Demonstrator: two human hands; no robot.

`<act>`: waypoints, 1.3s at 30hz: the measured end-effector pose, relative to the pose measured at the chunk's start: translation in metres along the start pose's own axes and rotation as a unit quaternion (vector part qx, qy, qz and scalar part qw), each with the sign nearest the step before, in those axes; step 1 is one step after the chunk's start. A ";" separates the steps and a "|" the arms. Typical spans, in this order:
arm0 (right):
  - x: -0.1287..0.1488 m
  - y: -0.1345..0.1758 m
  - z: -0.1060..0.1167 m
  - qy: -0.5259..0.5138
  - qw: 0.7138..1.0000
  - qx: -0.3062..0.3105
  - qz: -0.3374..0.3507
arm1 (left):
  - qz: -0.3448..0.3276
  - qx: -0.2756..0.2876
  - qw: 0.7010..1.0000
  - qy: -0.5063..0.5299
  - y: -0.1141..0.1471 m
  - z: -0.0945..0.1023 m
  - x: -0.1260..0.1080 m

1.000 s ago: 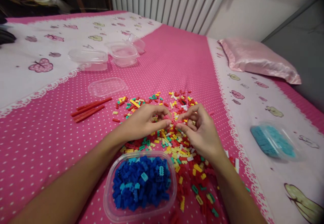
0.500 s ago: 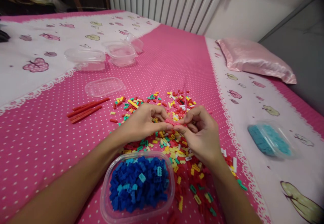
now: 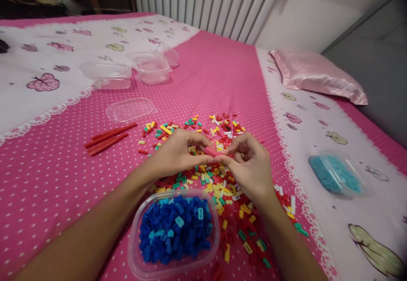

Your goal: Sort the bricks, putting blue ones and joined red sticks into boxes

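Note:
Between both hands is a short pink stack of toy bricks (image 3: pixel 210 151). My left hand (image 3: pixel 182 151) pinches one end of it with thumb and fingers. The fingertips of my right hand (image 3: pixel 251 162) are closed on its other end, partly covering it. Beneath and around the hands lie many loose small bricks (image 3: pixel 219 187) in red, yellow, green and white. A clear plastic tub (image 3: pixel 132 247) of dark and light blue bricks (image 3: pixel 174 230) stands close in front of me, between my forearms.
Several long red brick sticks (image 3: pixel 108 139) lie at left, near a clear lid (image 3: pixel 132 110). Farther back are clear containers (image 3: pixel 151 67). At right are a tub of turquoise bricks (image 3: pixel 337 174) and a pink pillow (image 3: pixel 318 75). A white radiator (image 3: pixel 206 3) stands behind the bed.
The fingers of both hands have closed nearer together on the pink bricks, and the right hand has shifted slightly left. The surroundings look the same apart from a slight camera shift.

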State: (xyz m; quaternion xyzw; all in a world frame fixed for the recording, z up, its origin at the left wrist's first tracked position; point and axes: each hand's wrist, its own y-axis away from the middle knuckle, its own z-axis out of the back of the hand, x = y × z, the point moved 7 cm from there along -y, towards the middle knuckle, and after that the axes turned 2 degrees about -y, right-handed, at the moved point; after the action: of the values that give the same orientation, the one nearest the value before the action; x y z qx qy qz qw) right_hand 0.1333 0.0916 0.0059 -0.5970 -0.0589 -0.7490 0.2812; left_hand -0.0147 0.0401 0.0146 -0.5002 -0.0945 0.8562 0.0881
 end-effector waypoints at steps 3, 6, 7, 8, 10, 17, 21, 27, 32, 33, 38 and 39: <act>-0.002 -0.001 -0.002 -0.043 0.999 0.014 -0.026 | -0.040 0.002 0.998 -0.045 0.002 0.001 -0.007; 0.001 -0.001 0.001 -0.056 0.998 0.025 -0.013 | -0.070 0.000 0.994 -0.079 0.003 0.003 -0.013; 0.003 -0.001 0.003 -0.046 0.999 0.022 -0.001 | -0.067 -0.001 0.995 -0.079 0.003 0.004 -0.013; 0.004 -0.001 0.005 -0.033 0.999 0.019 0.009 | -0.059 -0.001 0.996 -0.071 0.003 0.005 -0.012; 0.006 0.000 0.008 -0.010 0.999 0.016 0.026 | -0.038 0.002 0.999 -0.031 0.002 0.006 -0.010; 0.012 0.004 -0.002 0.008 0.997 0.044 0.069 | 0.010 0.025 0.999 0.036 0.001 0.003 0.000; 0.017 0.005 -0.003 0.021 0.992 0.050 0.113 | 0.029 0.056 0.996 0.061 0.003 0.001 0.004; 0.034 0.010 -0.003 0.117 0.971 0.044 0.204 | 0.047 0.087 0.993 0.070 0.004 -0.002 0.006; 0.040 0.011 -0.004 0.138 0.963 0.046 0.229 | 0.046 0.123 0.988 0.086 0.006 -0.006 0.005; 0.040 0.010 -0.005 0.136 0.962 0.053 0.233 | 0.043 0.134 0.986 0.091 0.007 -0.007 0.005; 0.039 0.011 -0.011 0.123 0.956 0.107 0.243 | 0.029 0.177 0.978 0.105 0.009 -0.013 0.003; 0.037 0.011 -0.012 0.124 0.957 0.112 0.236 | 0.025 0.180 0.978 0.098 0.009 -0.014 0.003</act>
State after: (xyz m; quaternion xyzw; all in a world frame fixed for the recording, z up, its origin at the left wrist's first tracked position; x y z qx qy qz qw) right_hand 0.1234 0.0647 0.0345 -0.4614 0.0353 -0.7178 0.5202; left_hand -0.0047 0.0332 0.0035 -0.5598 0.0828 0.8080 0.1639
